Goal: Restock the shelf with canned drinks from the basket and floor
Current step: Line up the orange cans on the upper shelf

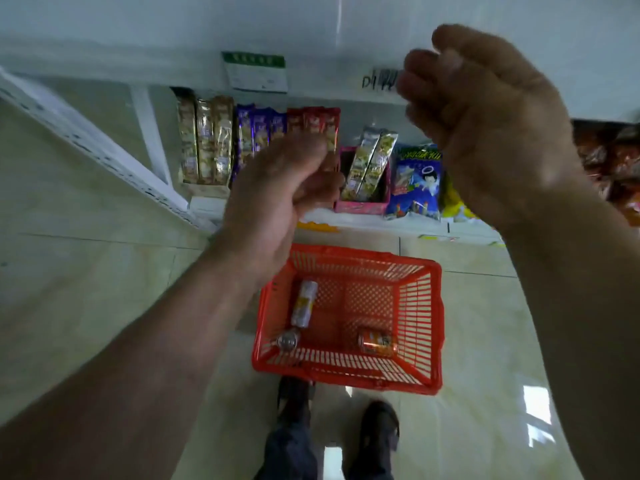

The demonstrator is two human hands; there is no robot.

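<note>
A red plastic basket (434,317) stands on the tiled floor below me. Three cans lie inside it: a tall silver one (304,303) at the left, a can seen end-on (288,340) at the near left corner, and an orange one (377,341) near the right. My left hand (277,199) hovers above the basket's far left corner, fingers loosely curled, holding nothing. My right hand (491,123) is raised higher near the white shelf edge (311,36), fingers curled and blurred, with nothing visible in it.
The lower shelf holds rows of snack packets (207,143), a pink display box (363,206) and a blue bag (419,181). A white shelf upright (86,140) runs diagonally at left. My shoes (379,427) stand just behind the basket.
</note>
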